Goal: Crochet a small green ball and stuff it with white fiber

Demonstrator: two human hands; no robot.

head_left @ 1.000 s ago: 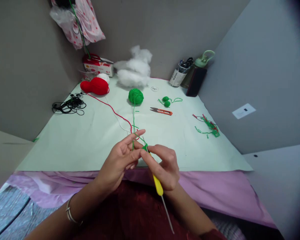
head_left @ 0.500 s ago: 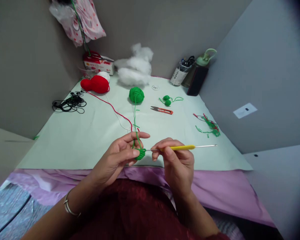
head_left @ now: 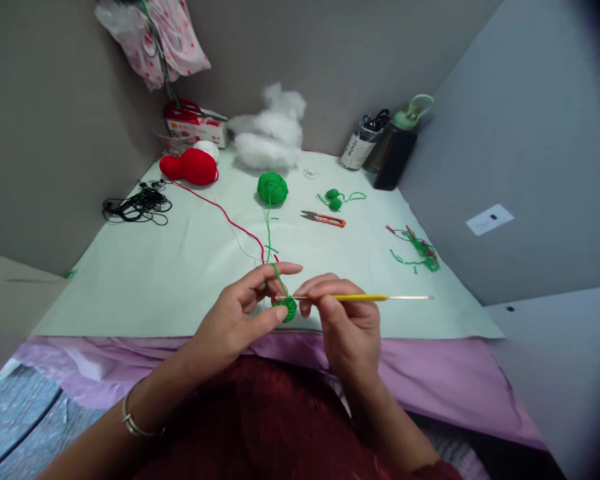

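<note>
Between the thumb and fingers of my left hand [head_left: 245, 310] is a small green crochet piece [head_left: 291, 309]. Green yarn runs over my raised left index finger and back to a green yarn ball [head_left: 273, 189] on the table. My right hand [head_left: 347, 320] grips the yellow handle of a crochet hook [head_left: 363, 298]. The hook's thin metal shaft lies across the top of the crochet piece, its tip reaching past it toward my left fingers. A second metal end sticks out to the right.
Orange thread snips [head_left: 323, 219] and small green pieces [head_left: 335, 205] lie beyond my hands. Yarn scraps [head_left: 420, 252] are at right. Red yarn [head_left: 195, 167], black cords [head_left: 140, 204] and white stuffing [head_left: 273, 133] sit left and back. A bottle [head_left: 405, 120] and pen cup [head_left: 359, 150] stand back right.
The hook has moved left, so its tip now shows past the crochet piece. My right hand has shifted slightly left, and the crochet piece is slightly farther right.
</note>
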